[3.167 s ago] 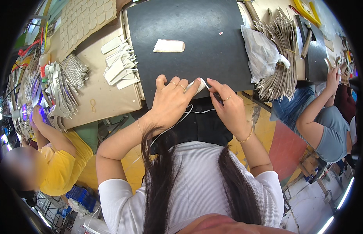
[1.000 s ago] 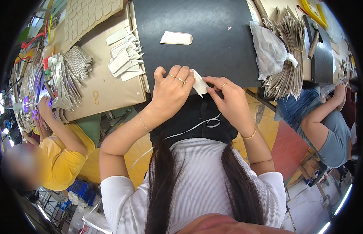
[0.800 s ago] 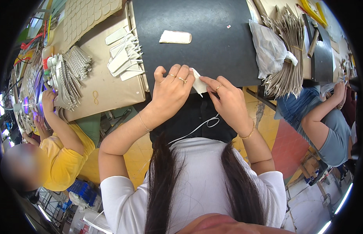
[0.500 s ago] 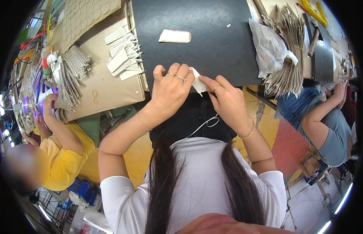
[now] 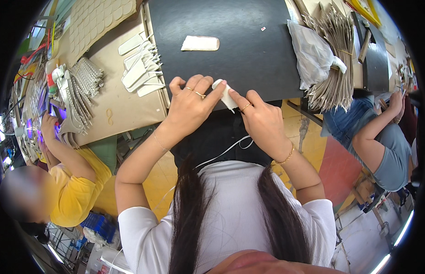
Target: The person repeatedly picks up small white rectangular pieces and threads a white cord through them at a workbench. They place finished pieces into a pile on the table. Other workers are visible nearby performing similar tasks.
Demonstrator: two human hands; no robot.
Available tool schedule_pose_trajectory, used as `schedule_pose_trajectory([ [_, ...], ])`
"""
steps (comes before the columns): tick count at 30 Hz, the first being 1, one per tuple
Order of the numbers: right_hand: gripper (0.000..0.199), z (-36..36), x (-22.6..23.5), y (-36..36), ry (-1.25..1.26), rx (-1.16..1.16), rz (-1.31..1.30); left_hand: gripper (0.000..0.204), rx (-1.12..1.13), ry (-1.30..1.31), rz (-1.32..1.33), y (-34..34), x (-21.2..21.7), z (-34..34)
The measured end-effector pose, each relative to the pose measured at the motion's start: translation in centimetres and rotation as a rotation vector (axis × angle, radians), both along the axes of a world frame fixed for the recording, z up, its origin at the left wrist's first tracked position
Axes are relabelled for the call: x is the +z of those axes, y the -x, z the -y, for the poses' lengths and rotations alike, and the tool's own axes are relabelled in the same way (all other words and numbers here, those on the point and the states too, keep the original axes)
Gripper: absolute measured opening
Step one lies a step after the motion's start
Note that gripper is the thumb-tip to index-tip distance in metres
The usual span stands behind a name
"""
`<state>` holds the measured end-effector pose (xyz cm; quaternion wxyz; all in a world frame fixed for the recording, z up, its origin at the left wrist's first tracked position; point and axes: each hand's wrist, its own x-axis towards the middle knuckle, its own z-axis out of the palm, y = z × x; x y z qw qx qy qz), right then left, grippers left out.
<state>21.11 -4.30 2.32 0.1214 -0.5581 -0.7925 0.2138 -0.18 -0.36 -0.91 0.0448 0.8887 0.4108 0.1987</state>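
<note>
Between my two hands, at the front edge of the black work mat, is a small white rounded strap piece (image 5: 226,97). The fingers of my left hand (image 5: 193,102) grip its upper left side. From the other side, my right hand (image 5: 262,119) pinches it with the index finger laid on top; the thumb is mostly hidden. A thin white cord (image 5: 228,151) hangs below my hands and loops across my lap. Farther up on the mat lies another flat white piece (image 5: 200,43) with one rounded end, touched by neither hand.
The black mat (image 5: 249,55) covers the table before me. Left of it lie a pile of white tabs with cords (image 5: 140,68), a scalloped beige sheet (image 5: 100,20) and grey braided strips (image 5: 87,75). At right are a plastic bag (image 5: 310,55) and bundled strips (image 5: 338,59). Co-workers sit on both sides.
Both hands have shifted slightly left with the white strap piece, and more of its rounded upper end shows. The co-worker's hand at left has moved a little lower.
</note>
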Motion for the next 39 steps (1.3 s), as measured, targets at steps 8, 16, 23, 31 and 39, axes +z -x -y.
schedule_pose_trajectory([
  [8,0.047,-3.0,-0.5,1.5,-0.075,0.075,0.039,0.041,0.174,0.035,-0.076,1.1,1.5,-0.6],
  [16,0.036,-4.0,-0.7,0.9,-0.113,0.054,-0.047,0.04,-0.004,0.081,0.101,0.8,0.3,-0.1],
  [23,0.038,-2.7,0.0,-1.2,-0.093,0.109,-0.089,0.042,0.001,0.092,0.051,0.9,0.3,0.0],
  [31,0.041,-2.8,0.1,-1.6,-0.178,0.206,-0.011,0.047,0.022,0.088,-0.027,0.6,0.3,0.2],
  [39,0.041,-2.7,-0.2,-1.7,-0.125,0.216,0.051,0.043,-0.044,0.117,0.032,0.7,0.4,-1.0],
])
